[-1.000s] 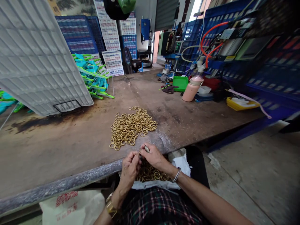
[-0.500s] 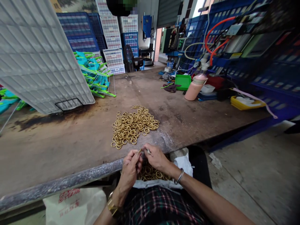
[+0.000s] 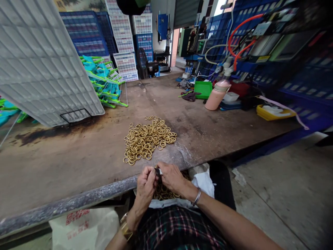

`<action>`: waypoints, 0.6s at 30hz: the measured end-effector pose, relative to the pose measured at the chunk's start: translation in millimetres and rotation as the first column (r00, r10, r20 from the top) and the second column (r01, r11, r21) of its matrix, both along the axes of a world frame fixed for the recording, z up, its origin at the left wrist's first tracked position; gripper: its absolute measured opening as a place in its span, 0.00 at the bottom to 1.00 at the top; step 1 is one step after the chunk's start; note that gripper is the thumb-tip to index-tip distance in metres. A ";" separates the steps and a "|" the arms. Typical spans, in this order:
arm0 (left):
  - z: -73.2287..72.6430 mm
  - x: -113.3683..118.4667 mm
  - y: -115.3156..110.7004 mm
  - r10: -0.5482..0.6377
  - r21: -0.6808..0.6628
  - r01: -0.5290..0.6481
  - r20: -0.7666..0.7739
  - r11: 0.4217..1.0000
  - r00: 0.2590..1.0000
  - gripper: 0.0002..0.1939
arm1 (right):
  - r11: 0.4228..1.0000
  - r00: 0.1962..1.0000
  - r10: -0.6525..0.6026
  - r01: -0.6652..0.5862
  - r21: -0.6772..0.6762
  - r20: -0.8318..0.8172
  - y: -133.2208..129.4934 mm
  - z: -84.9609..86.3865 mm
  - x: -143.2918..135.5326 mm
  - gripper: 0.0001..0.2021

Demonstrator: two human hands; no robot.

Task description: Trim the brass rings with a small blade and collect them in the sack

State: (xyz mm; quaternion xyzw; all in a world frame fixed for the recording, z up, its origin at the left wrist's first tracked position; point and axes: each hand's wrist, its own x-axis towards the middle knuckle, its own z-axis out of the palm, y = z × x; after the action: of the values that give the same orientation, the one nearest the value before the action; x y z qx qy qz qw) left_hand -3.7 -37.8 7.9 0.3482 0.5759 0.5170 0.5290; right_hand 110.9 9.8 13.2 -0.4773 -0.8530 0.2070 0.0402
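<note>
My left hand [image 3: 146,184] is closed in a pinch at the table's front edge, its fingertips on a brass-coloured ring that they mostly cover. My right hand [image 3: 173,177] meets it, fingers curled around a small object with a pale end [image 3: 160,172] and a dark part; its kind I cannot make out. Just beyond both hands, a heap of brass-coloured rings [image 3: 149,137] lies on the table [image 3: 104,152]. Below the hands, more rings [image 3: 166,192] fill a pale bag or cloth [image 3: 169,203] on my lap, partly hidden by my right hand.
A large white ribbed panel [image 3: 49,62] leans at left, beside green and turquoise plastic pieces [image 3: 104,83]. At right stand a pink bottle [image 3: 215,97], a green tray [image 3: 203,89] and a yellow tray [image 3: 273,113]. A printed bag [image 3: 85,229] hangs below the table edge.
My right fingers have moved slightly left and down, closer against the left fingertips. The ring that showed between the fingers is now mostly covered. The heap is unchanged.
</note>
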 end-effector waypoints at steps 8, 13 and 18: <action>10.8 5.3 -11.1 -0.127 -0.002 0.130 0.215 0.991 0.968 0.17 | 0.976 0.974 -0.200 0.189 0.106 0.107 37.2 -4.6 11.5 0.14; 2.0 3.8 -5.7 -0.014 -0.108 0.077 0.491 0.991 0.871 0.15 | 0.958 0.979 -0.205 0.198 0.208 0.013 60.1 -12.3 8.9 0.12; -0.3 -1.7 -3.4 0.043 -0.132 0.039 0.568 0.990 0.822 0.14 | 0.957 0.981 -0.190 0.174 0.234 0.048 70.3 -16.3 -3.3 0.09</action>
State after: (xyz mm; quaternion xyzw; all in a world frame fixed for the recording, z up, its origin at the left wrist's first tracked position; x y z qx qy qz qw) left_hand -5.4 -41.2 7.6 0.1400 0.4264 0.5569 0.6989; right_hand 107.6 80.1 -3.0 -0.5530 -0.8245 0.0860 0.0840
